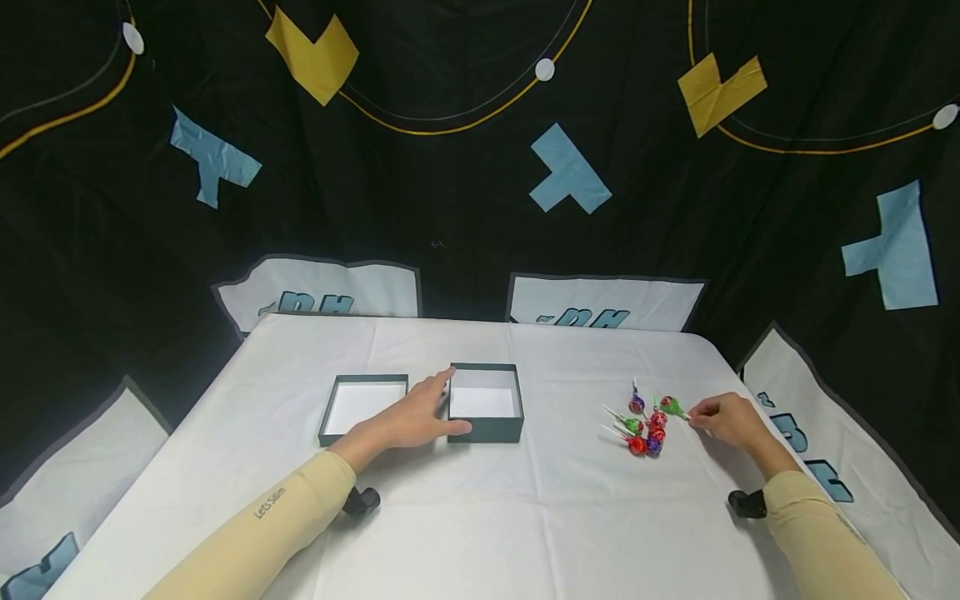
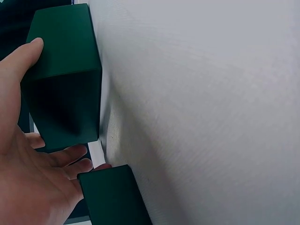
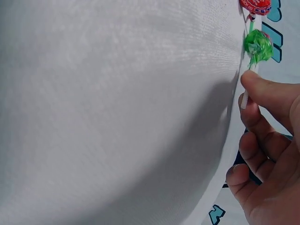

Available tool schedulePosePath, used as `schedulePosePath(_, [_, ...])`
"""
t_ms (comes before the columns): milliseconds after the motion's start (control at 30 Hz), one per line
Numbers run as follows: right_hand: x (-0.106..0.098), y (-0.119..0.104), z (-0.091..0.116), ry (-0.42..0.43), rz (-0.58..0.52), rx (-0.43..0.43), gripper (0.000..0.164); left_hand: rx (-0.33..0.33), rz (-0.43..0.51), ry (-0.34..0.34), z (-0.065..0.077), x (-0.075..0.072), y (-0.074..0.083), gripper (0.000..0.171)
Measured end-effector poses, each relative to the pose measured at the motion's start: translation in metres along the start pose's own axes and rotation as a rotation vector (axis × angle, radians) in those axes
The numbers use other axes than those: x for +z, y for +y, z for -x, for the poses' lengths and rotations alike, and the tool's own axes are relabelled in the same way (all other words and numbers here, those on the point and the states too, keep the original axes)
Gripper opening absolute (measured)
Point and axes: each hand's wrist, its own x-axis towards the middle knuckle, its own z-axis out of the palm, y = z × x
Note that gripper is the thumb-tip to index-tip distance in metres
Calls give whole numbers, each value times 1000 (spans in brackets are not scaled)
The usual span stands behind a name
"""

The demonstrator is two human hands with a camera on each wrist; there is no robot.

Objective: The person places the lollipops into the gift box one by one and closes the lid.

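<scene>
My left hand (image 1: 416,417) grips a dark green box (image 1: 487,431) with a white inside. The thumb presses its front wall and the other fingers lie along its left side, as the left wrist view also shows on the box (image 2: 65,56). Right beside that hand is a shallower green box part (image 1: 366,406), perhaps the lid. Over on the right, my right hand (image 1: 726,419) pinches the white stick of a green-wrapped lollipop (image 3: 258,46) between thumb and forefinger. Its wrapped head is at the edge of a cluster of lollipops (image 1: 637,446).
The lollipops in the cluster have red, purple and green wrappers, with sticks pointing various ways. A white cloth (image 1: 465,533) covers the table. Behind it hangs a black curtain (image 1: 450,217) with blue and yellow tape patches. The table's right edge runs close by my right hand.
</scene>
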Motion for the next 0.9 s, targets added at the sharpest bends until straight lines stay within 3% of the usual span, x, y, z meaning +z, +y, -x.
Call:
schedulePosePath(633, [-1,-2,1,-4,-19,-10,20,4,1,-8,1,-1,1,110])
schedulePosePath(900, [0,-7,1,30,-28,-69,22,4,0,-7,1,-1,1,109])
